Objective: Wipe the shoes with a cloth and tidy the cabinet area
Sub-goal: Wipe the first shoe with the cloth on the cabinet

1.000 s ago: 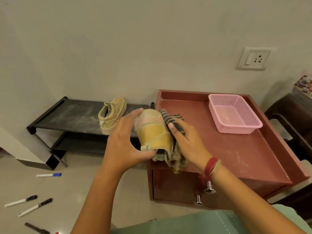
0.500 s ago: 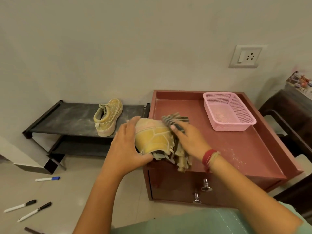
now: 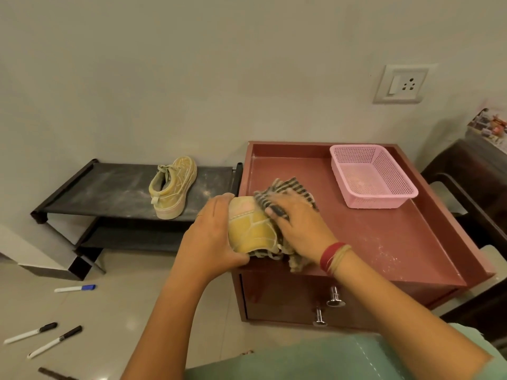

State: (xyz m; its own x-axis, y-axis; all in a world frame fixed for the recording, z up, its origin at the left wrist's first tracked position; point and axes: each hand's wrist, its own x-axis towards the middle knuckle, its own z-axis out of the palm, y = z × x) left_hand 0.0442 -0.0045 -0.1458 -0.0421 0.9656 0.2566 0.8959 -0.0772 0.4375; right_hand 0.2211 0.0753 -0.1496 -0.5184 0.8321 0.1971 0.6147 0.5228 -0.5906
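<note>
My left hand (image 3: 210,237) grips a yellow shoe (image 3: 251,229) over the front left corner of the red-brown cabinet (image 3: 384,237). My right hand (image 3: 299,223) holds a striped cloth (image 3: 290,187) bunched against the shoe's right side. Part of the cloth hangs below the shoe. The matching yellow shoe (image 3: 172,186) lies on the top shelf of the black shoe rack (image 3: 109,187) to the left. White dust specks lie on the cabinet top near its front right.
A pink plastic basket (image 3: 373,176) sits at the cabinet's back right. Three markers (image 3: 75,288) (image 3: 30,332) (image 3: 55,342) lie on the tiled floor at lower left. A dark chair (image 3: 472,193) stands right of the cabinet. A wall socket (image 3: 402,83) is above.
My right hand has slid the cloth along the shoe's side toward the far end. The shoe stays gripped in my left hand; the view shifted slightly right.
</note>
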